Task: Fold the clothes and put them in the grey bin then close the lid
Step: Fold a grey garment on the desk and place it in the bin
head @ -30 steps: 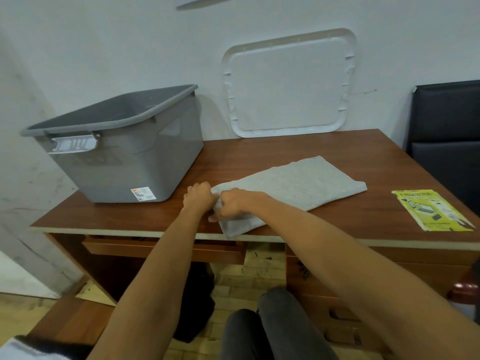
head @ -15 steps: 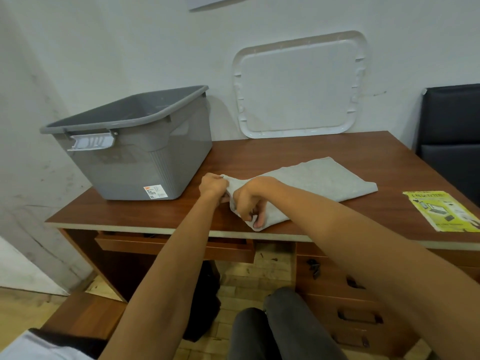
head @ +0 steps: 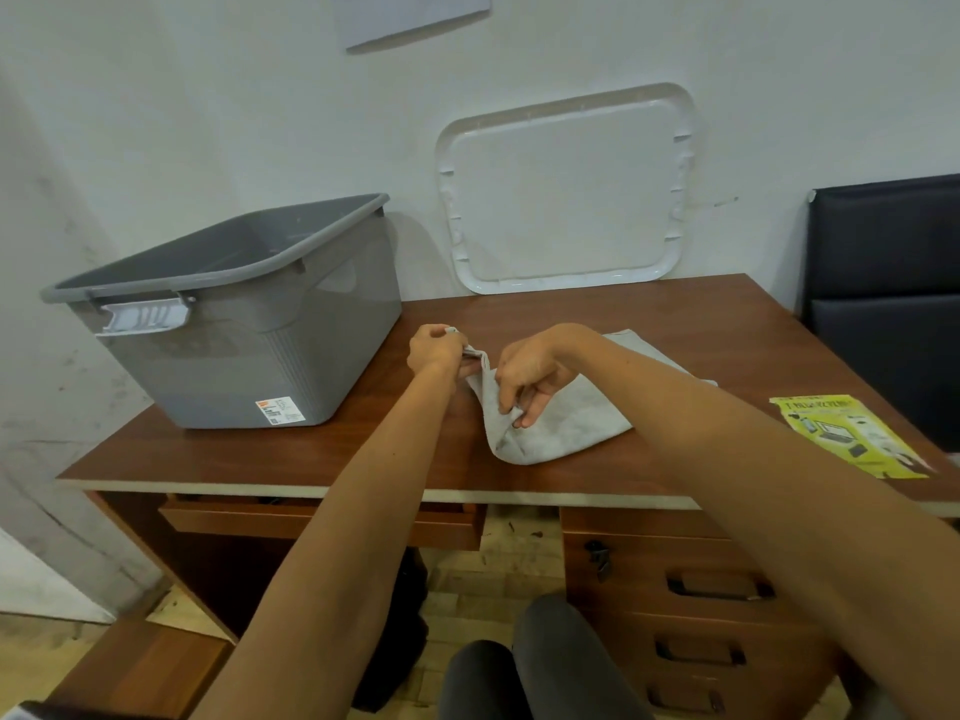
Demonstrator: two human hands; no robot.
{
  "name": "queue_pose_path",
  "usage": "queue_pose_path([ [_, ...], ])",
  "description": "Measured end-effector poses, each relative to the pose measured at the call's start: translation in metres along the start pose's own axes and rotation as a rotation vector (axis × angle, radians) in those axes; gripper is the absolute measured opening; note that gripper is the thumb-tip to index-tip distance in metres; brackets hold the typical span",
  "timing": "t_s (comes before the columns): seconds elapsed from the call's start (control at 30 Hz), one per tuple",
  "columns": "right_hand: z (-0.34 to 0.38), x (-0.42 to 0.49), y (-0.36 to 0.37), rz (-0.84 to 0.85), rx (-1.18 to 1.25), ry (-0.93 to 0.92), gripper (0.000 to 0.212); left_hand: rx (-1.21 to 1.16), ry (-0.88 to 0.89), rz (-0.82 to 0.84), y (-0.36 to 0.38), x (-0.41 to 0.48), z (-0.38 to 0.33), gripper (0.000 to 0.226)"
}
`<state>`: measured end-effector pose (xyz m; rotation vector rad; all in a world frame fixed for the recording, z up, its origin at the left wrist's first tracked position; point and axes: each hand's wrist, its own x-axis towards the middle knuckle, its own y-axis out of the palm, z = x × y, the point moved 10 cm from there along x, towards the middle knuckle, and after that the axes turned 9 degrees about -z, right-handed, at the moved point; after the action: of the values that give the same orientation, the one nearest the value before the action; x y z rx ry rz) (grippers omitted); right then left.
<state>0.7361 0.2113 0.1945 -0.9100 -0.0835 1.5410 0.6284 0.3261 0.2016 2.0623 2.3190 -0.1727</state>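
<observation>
Head view: the grey bin (head: 249, 345) stands open at the desk's (head: 675, 324) left end. My left hand (head: 434, 350) pinches a corner of the grey cloth (head: 566, 433) and my right hand (head: 535, 374) pinches the edge beside it, near the front edge. I'm mid-fold, I judge; next I carry this end across, edges matched. The lid (head: 566, 189) leans at the back edge.

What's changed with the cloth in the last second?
The left hand and right hand, still gripping the light grey cloth, lifted its near end off the brown desk, bunching it. The grey plastic bin, white lid and yellow leaflet stayed put.
</observation>
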Motion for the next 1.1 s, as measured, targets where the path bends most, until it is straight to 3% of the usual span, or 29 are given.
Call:
queue_pose_path([
  [0.4,-0.074,-0.020,-0.081,-0.055,0.103,0.017,0.030,-0.104,-0.056,0.096,0.088,-0.034,-0.005,0.029],
  [0.5,-0.089,-0.027,-0.101,-0.104,0.148,0.006,0.015,-0.102,-0.037,0.091,0.107,-0.038,-0.008,0.025],
  [0.6,-0.104,-0.033,-0.118,-0.151,0.194,-0.014,0.004,-0.115,-0.011,0.098,0.127,-0.040,-0.016,0.002],
  [0.63,-0.110,-0.034,-0.123,-0.163,0.211,-0.017,0.004,-0.111,-0.011,0.102,0.134,-0.041,-0.018,0.009],
  [0.7,-0.121,-0.035,-0.134,-0.175,0.237,-0.023,0.011,-0.096,-0.009,0.115,0.151,-0.042,-0.020,0.016],
  [0.77,-0.134,-0.036,-0.144,-0.179,0.257,-0.012,0.019,-0.071,-0.001,0.132,0.167,-0.044,-0.023,0.008],
  [0.93,-0.163,-0.037,-0.161,-0.198,0.320,0.026,0.017,-0.067,0.011,0.176,0.202,-0.050,-0.023,0.004],
  [1.1,-0.196,-0.038,-0.177,-0.263,0.350,0.079,0.026,-0.017,0.019,0.219,0.240,-0.051,-0.009,0.017],
])
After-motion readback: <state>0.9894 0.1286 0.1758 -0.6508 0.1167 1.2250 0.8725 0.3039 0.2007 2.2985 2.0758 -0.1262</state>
